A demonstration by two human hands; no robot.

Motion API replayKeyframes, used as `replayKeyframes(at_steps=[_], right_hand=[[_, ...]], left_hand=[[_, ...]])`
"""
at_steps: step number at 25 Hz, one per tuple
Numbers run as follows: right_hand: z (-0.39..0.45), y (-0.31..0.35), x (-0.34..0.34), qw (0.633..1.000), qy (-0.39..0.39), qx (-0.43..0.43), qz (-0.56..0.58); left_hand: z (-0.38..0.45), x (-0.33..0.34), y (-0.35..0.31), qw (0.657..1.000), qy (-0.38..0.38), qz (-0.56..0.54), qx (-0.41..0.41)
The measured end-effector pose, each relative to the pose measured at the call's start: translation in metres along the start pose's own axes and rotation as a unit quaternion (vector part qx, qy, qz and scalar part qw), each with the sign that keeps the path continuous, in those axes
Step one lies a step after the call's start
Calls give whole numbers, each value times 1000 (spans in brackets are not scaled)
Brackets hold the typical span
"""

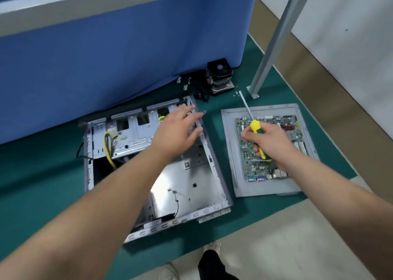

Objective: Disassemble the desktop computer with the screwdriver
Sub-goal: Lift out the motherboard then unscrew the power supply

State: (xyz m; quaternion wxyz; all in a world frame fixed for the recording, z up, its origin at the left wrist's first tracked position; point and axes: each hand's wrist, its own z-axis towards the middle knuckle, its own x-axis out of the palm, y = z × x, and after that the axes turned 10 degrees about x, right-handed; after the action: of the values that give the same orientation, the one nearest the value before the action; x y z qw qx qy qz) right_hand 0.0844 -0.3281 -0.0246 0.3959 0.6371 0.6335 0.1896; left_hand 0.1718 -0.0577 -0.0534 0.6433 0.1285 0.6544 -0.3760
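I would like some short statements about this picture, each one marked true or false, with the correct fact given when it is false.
1. The right hand grips the screwdriver. True.
2. The motherboard is still mounted inside the computer case. False: it lies on the grey side panel, to the right of the case.
3. The left hand holds a cable. False: its fingers are spread over the upper right corner of the case and hold nothing.
4. The cooler with fan stands on the green mat, beyond the case. True.
5. The screwdriver handle is red. False: it is yellow and green.
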Motion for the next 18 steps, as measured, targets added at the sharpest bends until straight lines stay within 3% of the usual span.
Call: replayKeyframes(at_steps=[4, 13, 18], right_hand=[[77, 21, -31, 996, -53, -16, -77], [254, 30, 2, 979, -155, 4, -135], [299, 22, 14, 957, -229, 20, -178]], left_hand=[[41, 27, 33, 995, 65, 45, -58], [42, 54, 47, 997, -9, 53, -52], [43, 58, 49, 997, -24, 58, -45]])
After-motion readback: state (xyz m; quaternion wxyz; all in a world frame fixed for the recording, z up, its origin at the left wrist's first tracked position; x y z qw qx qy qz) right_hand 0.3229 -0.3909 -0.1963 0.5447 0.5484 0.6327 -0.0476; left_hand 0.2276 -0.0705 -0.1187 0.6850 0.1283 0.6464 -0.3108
